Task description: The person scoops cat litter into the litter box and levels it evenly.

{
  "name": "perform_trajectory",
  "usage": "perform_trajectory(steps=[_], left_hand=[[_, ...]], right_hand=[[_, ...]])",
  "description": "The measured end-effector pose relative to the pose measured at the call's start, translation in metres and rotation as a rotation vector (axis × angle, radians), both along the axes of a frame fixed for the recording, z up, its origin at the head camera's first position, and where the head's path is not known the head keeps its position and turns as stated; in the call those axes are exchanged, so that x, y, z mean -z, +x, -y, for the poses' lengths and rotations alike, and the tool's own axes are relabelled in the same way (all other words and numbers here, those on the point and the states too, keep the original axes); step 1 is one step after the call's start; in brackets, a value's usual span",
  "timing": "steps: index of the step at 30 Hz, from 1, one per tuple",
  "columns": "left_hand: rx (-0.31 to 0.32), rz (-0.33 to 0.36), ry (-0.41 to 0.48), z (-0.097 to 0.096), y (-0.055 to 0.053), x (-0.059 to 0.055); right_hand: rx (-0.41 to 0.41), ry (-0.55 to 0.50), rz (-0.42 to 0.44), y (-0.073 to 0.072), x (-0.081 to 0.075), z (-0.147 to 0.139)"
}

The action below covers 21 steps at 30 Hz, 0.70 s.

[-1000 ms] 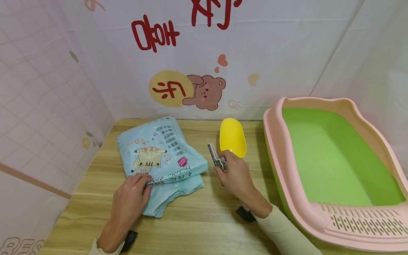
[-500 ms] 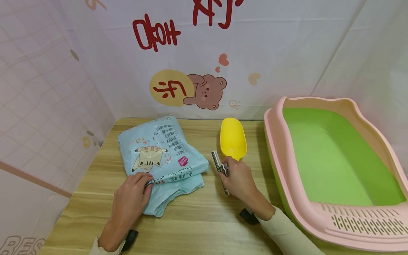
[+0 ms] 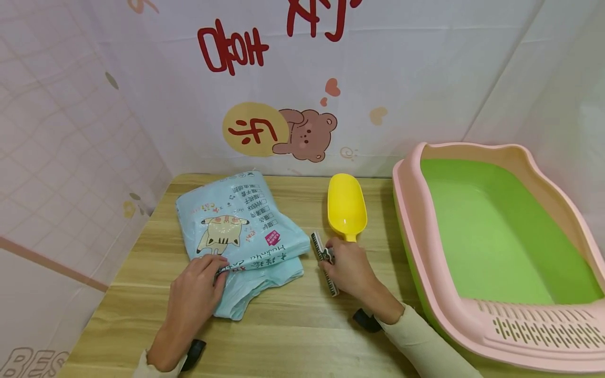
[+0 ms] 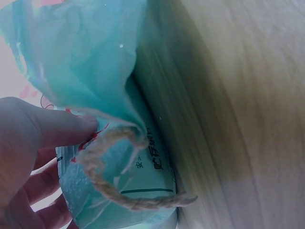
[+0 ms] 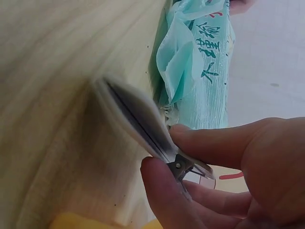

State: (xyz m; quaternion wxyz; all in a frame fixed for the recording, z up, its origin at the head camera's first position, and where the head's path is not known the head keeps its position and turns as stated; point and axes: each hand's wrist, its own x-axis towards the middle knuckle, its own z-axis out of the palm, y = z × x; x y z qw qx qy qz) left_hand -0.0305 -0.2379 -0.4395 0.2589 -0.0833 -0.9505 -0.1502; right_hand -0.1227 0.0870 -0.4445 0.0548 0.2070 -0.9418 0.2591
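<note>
A light blue plastic bag [image 3: 250, 205] printed with a cartoon cat lies on the left of the table, with its crumpled end [image 3: 252, 286] spread toward the person. My left hand [image 3: 196, 286] grips the bag's near edge, thumb on one side and fingers on the other. A piece of frayed twine [image 4: 116, 196] hangs by the bag in the left wrist view. Between bag and yellow scoop, my right hand [image 3: 350, 265] pinches the metal handles of a long clip [image 3: 331, 281]. In the right wrist view the clip's bars [image 5: 136, 112] lie close together.
Beyond the right hand lies a yellow scoop [image 3: 346, 205], its handle partly hidden by that hand. A green litter box with a pink rim [image 3: 425, 236] fills the table's right side. A printed white backdrop [image 3: 402, 68] stands behind the wooden table [image 3: 283, 336].
My right hand has moved slightly toward the person with the clip, which shows more of its near end now. The left hand keeps its grip on the bag.
</note>
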Motion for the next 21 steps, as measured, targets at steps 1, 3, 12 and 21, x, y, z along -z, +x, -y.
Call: perform_trajectory(steps=[1, 3, 12, 21], left_hand=[[-0.001, 0.001, 0.000, 0.0000, -0.0001, -0.0001], [0.000, 0.003, 0.000, 0.0000, -0.0002, -0.0004], [0.000, 0.013, 0.001, -0.0006, -0.0003, -0.0009], [-0.006, 0.012, -0.004, -0.0004, -0.0008, 0.0006]], right_hand=[[-0.006, -0.001, -0.001, 0.0000, -0.0001, 0.0003], [-0.018, 0.000, 0.000, 0.0003, 0.0001, 0.0008], [-0.031, 0.002, 0.020, 0.0010, 0.0031, 0.0020], [-0.042, 0.012, 0.026, 0.0009, 0.0050, 0.0026]])
